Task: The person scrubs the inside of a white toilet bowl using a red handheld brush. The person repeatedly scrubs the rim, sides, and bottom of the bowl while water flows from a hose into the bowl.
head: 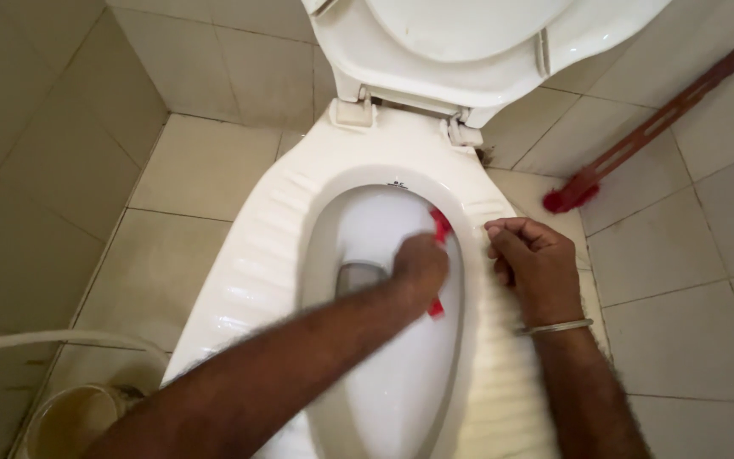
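A white toilet (252,255) fills the middle of the view, its lid and seat raised at the top. My left hand (420,265) reaches across into the bowl and is closed on a red scrubber (441,228), pressed against the bowl's inner right wall; another bit of red shows under the hand. My right hand (534,265), with a metal bangle at the wrist, rests knuckles-down on the ribbed right rim, fingers curled, holding nothing that I can see. Water lies at the bottom of the bowl (358,276).
A red long-handled brush (639,136) leans on the tiled wall at right, bristles on the floor. A white hose (53,340) runs in from the left above a pale bucket (74,421) at the lower left. Beige tiles cover floor and walls.
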